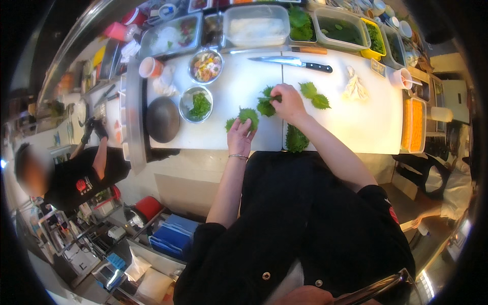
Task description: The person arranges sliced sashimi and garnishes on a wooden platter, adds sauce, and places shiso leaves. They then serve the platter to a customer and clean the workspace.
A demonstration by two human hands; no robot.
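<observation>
My left hand point(240, 138) holds a green, saw-edged leaf, probably shiso point(249, 116), with another leaf point(230, 124) showing at its left side. Over the join of two white cutting boards point(263, 133), my right hand point(289, 102) pinches a small cluster of leaves point(266, 107) between thumb and fingers. To its right lie two loose leaves point(315, 94). More leaves point(296, 139) overlap by the board's near edge, partly behind my right forearm. A steel bowl of chopped greens point(199, 106) stands left of my left hand.
A chef's knife point(293, 62) lies across the back. At left are a bowl of mixed pieces point(206, 66) and a dark round plate point(163, 119). Food containers point(256, 26) line the rear. A crumpled cloth point(355, 85) sits right; a gloved co-worker point(82, 171) works far left.
</observation>
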